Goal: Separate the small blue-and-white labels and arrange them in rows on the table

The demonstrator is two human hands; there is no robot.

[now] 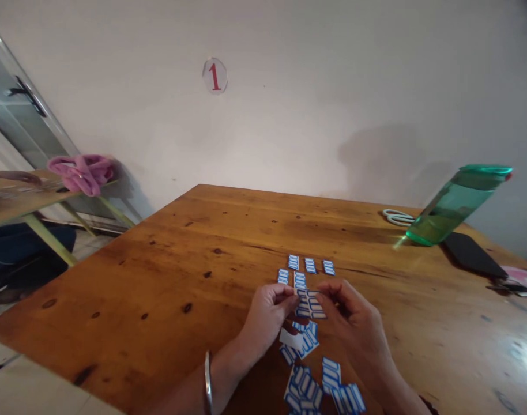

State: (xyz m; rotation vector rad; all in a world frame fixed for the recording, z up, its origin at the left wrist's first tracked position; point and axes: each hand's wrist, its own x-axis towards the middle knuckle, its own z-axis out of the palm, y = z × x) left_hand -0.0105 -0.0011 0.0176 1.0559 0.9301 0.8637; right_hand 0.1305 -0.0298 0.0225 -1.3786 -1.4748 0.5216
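Between my two hands is a small blue-and-white printed card (317,306), held just above the wooden table. My left hand (272,308), with a silver bangle at the wrist, pinches the left side of the printed piece with thumb and finger. My right hand (352,317) pinches its right side. Whether this is one piece or two side by side I cannot tell. Beyond my fingers several like cards (310,265) lie in loose rows. Nearer to me are a loose overlapping pile of cards (304,389) and a blank white piece (292,339) under my left hand.
A green bottle (458,204) stands at the right, with a white cable (397,217) and a black flat device (474,255) by it. At the left, another table carries a pink fluffy item (82,173) and another person's hand (19,177).
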